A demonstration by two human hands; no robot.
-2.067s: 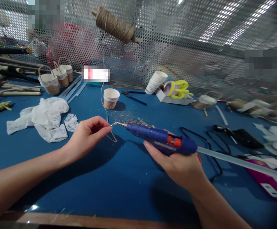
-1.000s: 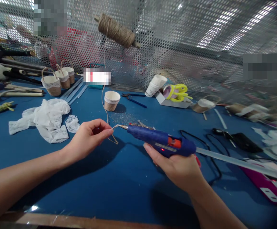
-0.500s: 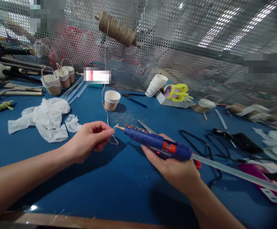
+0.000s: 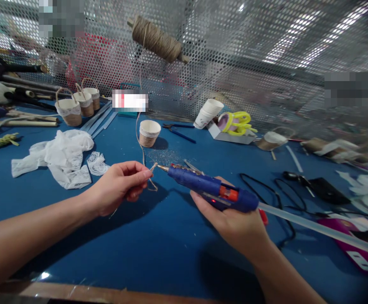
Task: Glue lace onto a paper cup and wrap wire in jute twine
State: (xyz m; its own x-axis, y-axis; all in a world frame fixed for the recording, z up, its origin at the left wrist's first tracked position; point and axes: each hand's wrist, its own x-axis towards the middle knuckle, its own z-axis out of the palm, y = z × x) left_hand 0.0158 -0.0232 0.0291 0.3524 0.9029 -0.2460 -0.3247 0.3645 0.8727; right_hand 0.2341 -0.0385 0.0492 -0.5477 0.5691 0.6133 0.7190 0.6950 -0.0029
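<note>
My left hand (image 4: 120,185) pinches a thin jute twine (image 4: 138,126) between thumb and fingers, just above the blue table (image 4: 158,245). The twine runs up to a spool (image 4: 156,40) hung on the perforated metal screen. My right hand (image 4: 234,221) grips a blue hot glue gun (image 4: 213,191) with an orange trigger part and a clear glue stick out the back. The gun's metal nozzle tip points left and sits right at the pinched twine end.
A paper cup wrapped with twine (image 4: 148,133) stands behind my hands. White lace fabric (image 4: 57,156) lies at left, small handled cup baskets (image 4: 76,105) behind it. Stacked white cups (image 4: 207,112), yellow scissors (image 4: 237,120), pliers (image 4: 177,128) and black cords (image 4: 275,190) lie at right. A person sits beyond the screen.
My left hand has closed tighter on the twine end and the small loop below it has shrunk. The glue gun stayed at the twine, shifting only slightly.
</note>
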